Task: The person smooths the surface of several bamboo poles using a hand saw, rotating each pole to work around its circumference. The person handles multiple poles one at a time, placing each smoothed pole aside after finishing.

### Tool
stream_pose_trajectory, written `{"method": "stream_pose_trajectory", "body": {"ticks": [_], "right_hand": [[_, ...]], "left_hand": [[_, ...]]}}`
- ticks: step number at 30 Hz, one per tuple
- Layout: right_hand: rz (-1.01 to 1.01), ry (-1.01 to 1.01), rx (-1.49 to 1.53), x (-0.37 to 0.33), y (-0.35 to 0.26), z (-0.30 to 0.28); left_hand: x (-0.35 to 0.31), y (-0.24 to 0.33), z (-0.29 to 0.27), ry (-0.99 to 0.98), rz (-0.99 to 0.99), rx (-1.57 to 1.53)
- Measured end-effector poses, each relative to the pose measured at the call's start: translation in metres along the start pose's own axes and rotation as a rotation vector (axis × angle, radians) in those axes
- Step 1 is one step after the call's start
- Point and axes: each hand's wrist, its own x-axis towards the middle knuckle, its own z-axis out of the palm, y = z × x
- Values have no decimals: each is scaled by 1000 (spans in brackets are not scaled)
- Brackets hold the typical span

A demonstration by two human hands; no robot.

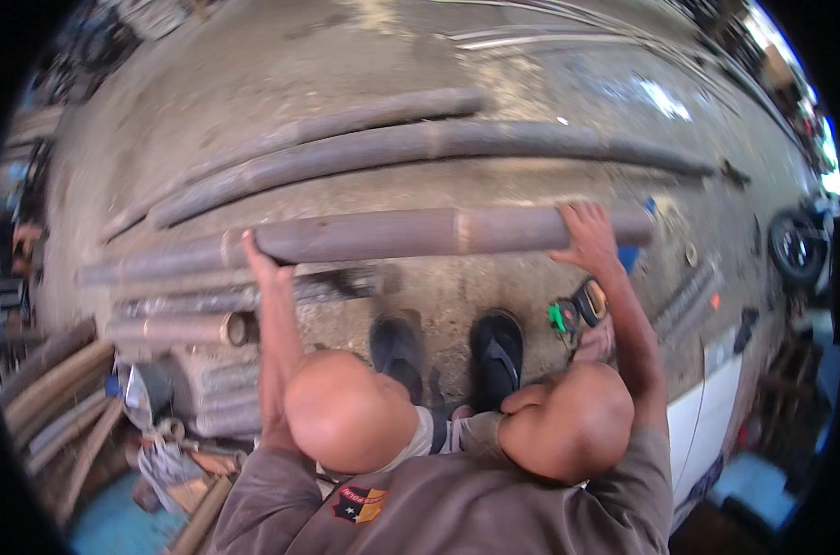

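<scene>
The person is crouching over a long rusty pipe (420,234) that is lying crosswise on the concrete floor (494,74), its long axis running left to right just ahead of both sandals (448,356). The left hand (265,264) is closing its grip on the pipe left of the middle; the right hand (586,236) is clasping it near the right end. Both sets of fingertips are curling out of sight behind it, and more pipes (411,148) are lying beyond.

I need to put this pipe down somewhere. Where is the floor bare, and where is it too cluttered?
Bare concrete lies beyond the two long pipes, toward the top of the view, and in the strip between them and the held pipe. The left side is crowded with stacked pipes and scrap; a green-and-black tool sits by the right sandal.
</scene>
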Motion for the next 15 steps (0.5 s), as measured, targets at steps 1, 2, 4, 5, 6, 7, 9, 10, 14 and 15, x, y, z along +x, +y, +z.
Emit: {"method": "stream_pose_trajectory", "body": {"ticks": [1, 2, 4, 5, 6, 7, 9, 10, 14, 15], "right_hand": [[27, 6, -34, 1, 6, 1], [51, 46, -31, 5, 2, 8], [124, 135, -50, 3, -20, 25], [178, 193, -77, 4, -33, 33], [256, 280, -50, 11, -58, 42], [330, 364, -26, 14, -83, 53], [496, 477, 248, -6, -110, 81], [532, 406, 263, -19, -114, 92], [526, 214, 161, -33, -109, 110], [521, 183, 97, -39, -95, 112]], "left_hand": [[3, -11, 14, 44, -45, 6], [13, -10, 10, 48, -66, 17], [37, -15, -6, 106, -98, 41], [51, -18, -11, 147, -107, 54], [75, -5, -25, 156, -48, 95], [97, 9, -37, 167, 10, 132], [122, 14, -44, 248, -54, 167], [132, 18, -41, 287, -83, 190], [148, 30, -29, 440, -152, 311], [143, 21, -20, 455, -188, 371]]}}
